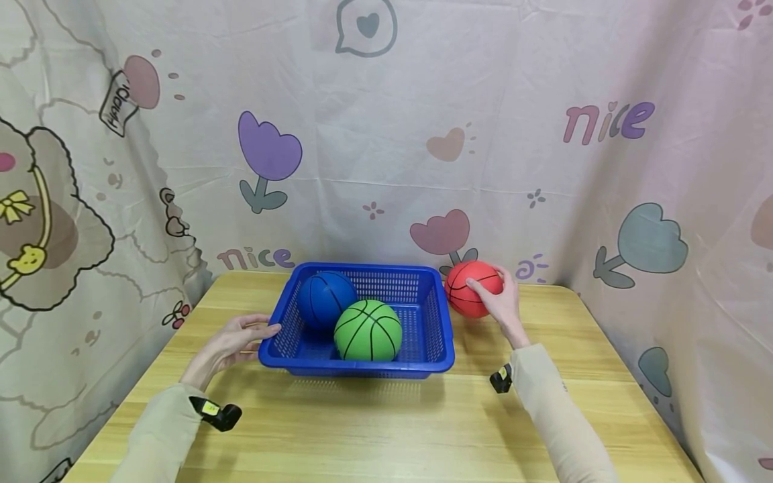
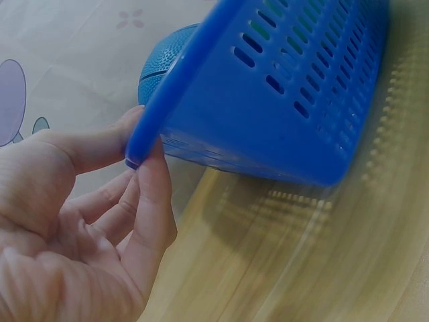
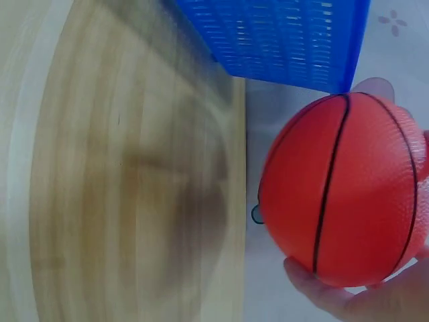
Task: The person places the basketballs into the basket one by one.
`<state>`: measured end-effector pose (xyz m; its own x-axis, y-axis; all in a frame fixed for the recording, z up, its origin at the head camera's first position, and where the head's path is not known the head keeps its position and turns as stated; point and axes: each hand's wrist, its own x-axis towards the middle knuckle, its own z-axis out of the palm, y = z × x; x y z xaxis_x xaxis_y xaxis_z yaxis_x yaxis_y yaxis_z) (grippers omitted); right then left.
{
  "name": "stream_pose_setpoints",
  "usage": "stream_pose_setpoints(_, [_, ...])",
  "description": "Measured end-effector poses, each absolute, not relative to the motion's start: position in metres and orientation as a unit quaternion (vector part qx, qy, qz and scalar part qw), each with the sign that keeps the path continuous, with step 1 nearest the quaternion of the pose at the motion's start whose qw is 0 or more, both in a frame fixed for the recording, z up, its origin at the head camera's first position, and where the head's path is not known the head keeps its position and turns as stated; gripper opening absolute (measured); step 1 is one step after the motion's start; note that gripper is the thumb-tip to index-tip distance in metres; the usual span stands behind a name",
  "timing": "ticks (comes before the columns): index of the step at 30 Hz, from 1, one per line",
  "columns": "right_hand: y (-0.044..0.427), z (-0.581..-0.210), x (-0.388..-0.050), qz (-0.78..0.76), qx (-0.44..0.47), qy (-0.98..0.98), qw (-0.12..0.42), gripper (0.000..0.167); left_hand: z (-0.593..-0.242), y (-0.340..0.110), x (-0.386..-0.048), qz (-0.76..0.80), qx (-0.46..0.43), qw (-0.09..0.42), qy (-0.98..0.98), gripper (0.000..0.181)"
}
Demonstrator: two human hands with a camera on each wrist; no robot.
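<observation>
A blue plastic basket (image 1: 417, 315) with slotted walls holds a blue ball (image 1: 323, 298) and a green ball (image 1: 368, 331), both with black basketball lines. My left hand (image 1: 238, 339) pinches the basket's left rim between thumb and fingers, as the left wrist view shows at the rim (image 2: 171, 94). To the right of the basket, my right hand (image 1: 500, 298) grips a red ball (image 1: 465, 290) with black lines. In the right wrist view the red ball (image 3: 335, 194) appears raised off the table, close to the basket's wall (image 3: 281, 40). Some right fingers are hidden behind the ball.
A light wooden table (image 1: 386, 429) lies under everything. Behind it and at both sides hangs a patterned cloth (image 1: 374, 121) with flowers, hearts and lettering. A small black device (image 1: 217, 412) is worn on the left wrist, another (image 1: 501, 379) on the right.
</observation>
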<state>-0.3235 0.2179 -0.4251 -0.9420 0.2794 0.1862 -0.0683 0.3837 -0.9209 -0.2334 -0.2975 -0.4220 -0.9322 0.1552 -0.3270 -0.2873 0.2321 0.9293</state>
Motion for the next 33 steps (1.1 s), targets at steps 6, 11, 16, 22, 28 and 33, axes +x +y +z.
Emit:
stream_pose_setpoints(6, [0.219, -0.423, -0.327, 0.571, -0.051, -0.798, 0.184, 0.074, -0.423, -0.298, -0.233, 0.621, -0.041, 0.179, 0.762, 0.080])
stream_pose_setpoints(11, [0.217, -0.420, -0.327, 0.587, -0.046, -0.785, 0.192, 0.076, -0.424, -0.298, -0.233, 0.621, -0.035, 0.183, 0.762, 0.080])
stream_pose_setpoints(16, [0.214, -0.416, -0.327, 0.604, -0.012, -0.771, 0.200, 0.073, -0.424, -0.298, -0.234, 0.617, -0.038, 0.183, 0.765, 0.079])
stream_pose_setpoints(22, [0.211, -0.410, -0.326, 0.621, 0.051, -0.758, 0.193, 0.070, -0.424, -0.299, -0.234, 0.619, -0.036, 0.178, 0.764, 0.080])
stream_pose_setpoints(28, [0.198, -0.389, -0.312, 0.629, 0.101, -0.754, 0.160, 0.069, -0.422, -0.297, -0.233, 0.617, -0.044, 0.176, 0.766, 0.080])
stream_pose_setpoints(33, [0.188, -0.376, -0.304, 0.614, 0.142, -0.764, 0.137, 0.068, -0.421, -0.296, -0.233, 0.608, -0.052, 0.174, 0.773, 0.081])
